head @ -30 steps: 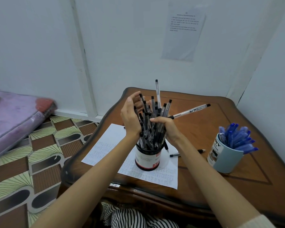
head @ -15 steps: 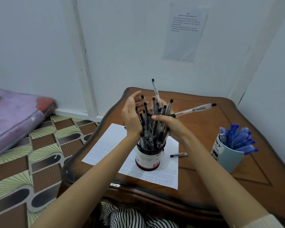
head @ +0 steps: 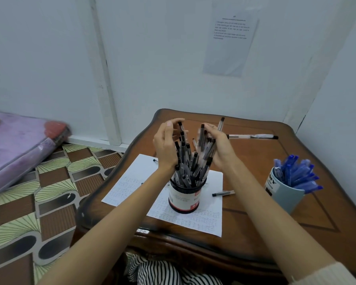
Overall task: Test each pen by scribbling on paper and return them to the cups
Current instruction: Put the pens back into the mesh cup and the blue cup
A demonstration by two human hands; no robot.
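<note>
A black-and-white cup point(head: 183, 199) packed with several black-capped pens point(head: 190, 161) stands on a sheet of scribbled paper point(head: 132, 175). My left hand point(head: 165, 145) cups the left side of the bundle, its fingers curled over the caps. My right hand point(head: 221, 150) cups the right side and grips a clear pen point(head: 253, 137) that sticks out level to the right. Another pen cap point(head: 221, 122) rises behind that hand. At the right, a pale blue mug point(head: 284, 199) holds several blue pens point(head: 296, 173). A loose black pen point(head: 223, 193) lies by the paper's right edge.
The brown wooden table point(head: 255, 223) stands in a corner of white walls, with a printed sheet point(head: 229, 40) taped above it. Another pen tip point(head: 155, 160) shows on the paper's far edge. A purple mattress point(head: 19, 149) lies on the patterned floor at the left.
My hands have drawn slightly apart, splitting the bundle of black pens into two fans. The clear pen in my right hand has dropped from slanting upward to level.
</note>
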